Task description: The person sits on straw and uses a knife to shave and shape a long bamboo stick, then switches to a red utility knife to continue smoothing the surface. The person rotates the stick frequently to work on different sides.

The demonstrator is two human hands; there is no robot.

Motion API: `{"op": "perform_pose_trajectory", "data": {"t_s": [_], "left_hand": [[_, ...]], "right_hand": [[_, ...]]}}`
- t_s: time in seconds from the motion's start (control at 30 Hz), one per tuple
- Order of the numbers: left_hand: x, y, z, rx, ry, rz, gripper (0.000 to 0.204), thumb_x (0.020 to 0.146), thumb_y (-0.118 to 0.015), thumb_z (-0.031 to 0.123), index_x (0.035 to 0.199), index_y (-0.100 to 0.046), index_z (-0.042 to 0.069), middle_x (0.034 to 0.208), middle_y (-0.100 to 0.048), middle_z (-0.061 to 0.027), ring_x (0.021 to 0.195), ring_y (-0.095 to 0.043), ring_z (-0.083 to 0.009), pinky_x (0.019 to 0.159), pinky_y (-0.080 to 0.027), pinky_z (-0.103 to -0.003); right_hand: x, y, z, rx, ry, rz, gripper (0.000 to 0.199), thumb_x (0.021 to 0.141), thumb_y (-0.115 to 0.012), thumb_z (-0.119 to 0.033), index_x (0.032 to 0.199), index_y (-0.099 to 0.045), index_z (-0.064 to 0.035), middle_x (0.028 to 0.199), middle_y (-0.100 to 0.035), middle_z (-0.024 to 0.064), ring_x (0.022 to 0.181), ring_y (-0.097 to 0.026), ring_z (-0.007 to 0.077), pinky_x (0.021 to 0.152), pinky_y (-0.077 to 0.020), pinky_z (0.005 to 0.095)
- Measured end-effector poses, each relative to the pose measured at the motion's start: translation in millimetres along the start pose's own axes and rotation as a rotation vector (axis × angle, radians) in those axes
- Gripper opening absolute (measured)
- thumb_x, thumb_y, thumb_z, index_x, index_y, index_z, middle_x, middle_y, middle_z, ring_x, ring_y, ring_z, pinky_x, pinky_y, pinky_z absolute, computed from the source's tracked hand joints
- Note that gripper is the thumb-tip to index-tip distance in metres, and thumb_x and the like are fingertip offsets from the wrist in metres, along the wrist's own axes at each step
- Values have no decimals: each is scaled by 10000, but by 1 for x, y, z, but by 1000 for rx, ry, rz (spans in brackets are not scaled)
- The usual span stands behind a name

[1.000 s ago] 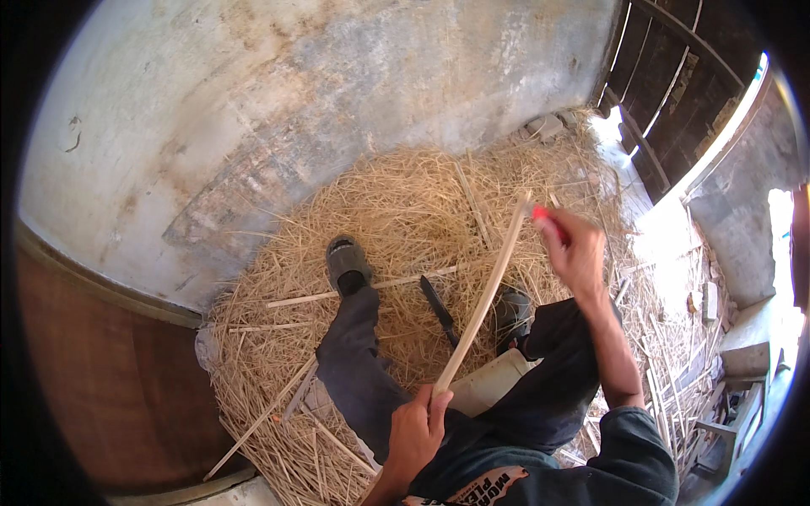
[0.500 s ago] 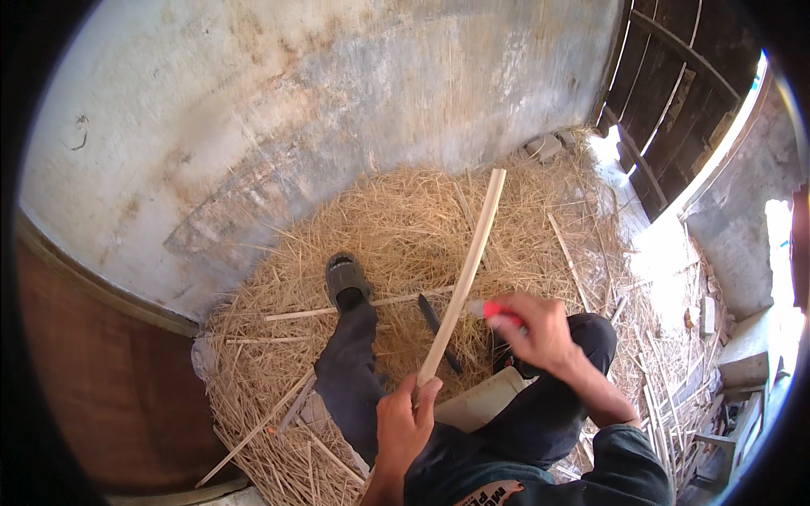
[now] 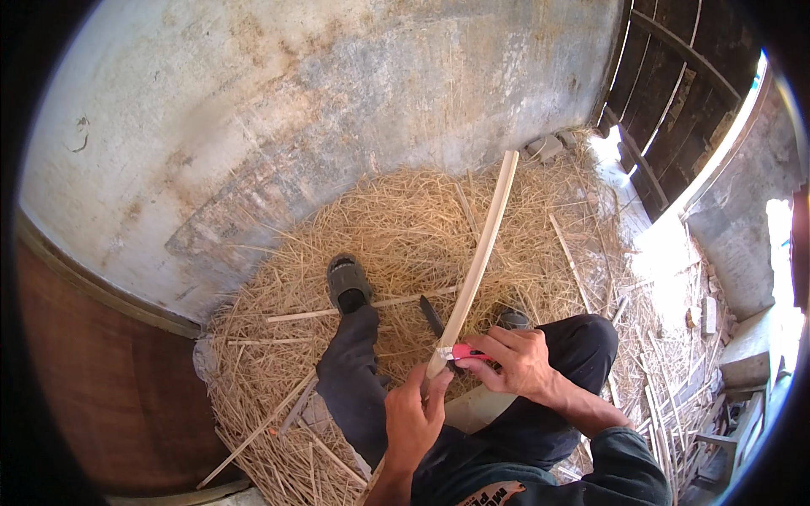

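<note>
Plainly, the long pale strip [image 3: 481, 253] is the thing in hand: a slim, flat length of split cane or wood, light tan, gently bowed, running from the person's lap up and away toward the grey plastered wall [image 3: 321, 110]. Its far end stands free in the air above the straw [image 3: 396, 228], near the dark wooden door [image 3: 675, 93]; its near end sits low between the knees. The left hand [image 3: 413, 417] is closed around the lower part of the strip, fingers wrapped and thumb pressed along it, just below the spot where the blade meets it. The right hand [image 3: 519, 363] is curled shut on a small knife with a pink handle [image 3: 468, 352], held crosswise so that its tip touches the strip's edge just above the left hand; a thin pale shaving curls at that spot. The two hands lie close together, the right one slightly farther from the body and to the right of the strip. Both legs in dark trousers stretch onto the straw, the left foot in a grey sandal [image 3: 348, 280], the right shoe [image 3: 513, 320] just behind the strip. A dark blade [image 3: 432, 316] lies on the straw between the feet, and loose thin sticks [image 3: 363, 308] lie scattered beside it
</note>
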State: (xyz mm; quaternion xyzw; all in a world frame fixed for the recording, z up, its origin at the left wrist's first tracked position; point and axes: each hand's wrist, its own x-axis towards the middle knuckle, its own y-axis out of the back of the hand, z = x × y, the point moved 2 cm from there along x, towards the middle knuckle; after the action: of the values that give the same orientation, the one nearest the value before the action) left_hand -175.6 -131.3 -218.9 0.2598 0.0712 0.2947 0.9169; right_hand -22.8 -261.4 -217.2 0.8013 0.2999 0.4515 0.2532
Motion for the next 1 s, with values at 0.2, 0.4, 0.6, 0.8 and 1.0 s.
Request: {"op": "perform_pose_trajectory", "data": {"t_s": [0.2,0.4,0.6,0.8,1.0], "left_hand": [[-4,-2,-6,10,-72,51,274,1063,-677,233,1005,-674,-35,652,-586,-162,547,-584,-275,542,-435,-389],[-10,4,-1,-47,16,43,298,1055,-690,256,988,-691,-35,641,-580,-160,517,-583,-273,525,-437,-386],[-19,8,-9,3,58,18,332,1071,-667,292,993,-710,-28,613,-557,-144,493,-545,-249,503,-413,-374],[-58,11,-25,19,221,-173,313,1076,-644,309,1007,-700,9,595,-602,-145,518,-632,-353,520,-463,-430],[-95,21,-68,92,219,-233,356,1101,-576,293,1113,-721,-31,1080,-723,-304,897,-704,-460,706,-536,-468]], "right_hand": [[6,5,2,-49,43,15,262,881,-852,-358,1049,-788,-167,711,-634,-9,558,-664,176,480,-506,322],[8,9,15,-110,19,37,286,864,-863,-374,1035,-789,-158,703,-618,-13,544,-646,173,481,-504,330],[19,19,25,-118,-73,56,254,897,-846,-330,1035,-803,-122,766,-709,34,567,-675,182,496,-519,325],[53,51,100,-223,-226,233,284,1005,-752,-357,1107,-823,-102,823,-787,90,574,-697,168,528,-546,315],[76,109,185,-378,-645,161,400,1027,-702,-440,1147,-796,-71,821,-770,138,665,-721,246,638,-554,402]]}}
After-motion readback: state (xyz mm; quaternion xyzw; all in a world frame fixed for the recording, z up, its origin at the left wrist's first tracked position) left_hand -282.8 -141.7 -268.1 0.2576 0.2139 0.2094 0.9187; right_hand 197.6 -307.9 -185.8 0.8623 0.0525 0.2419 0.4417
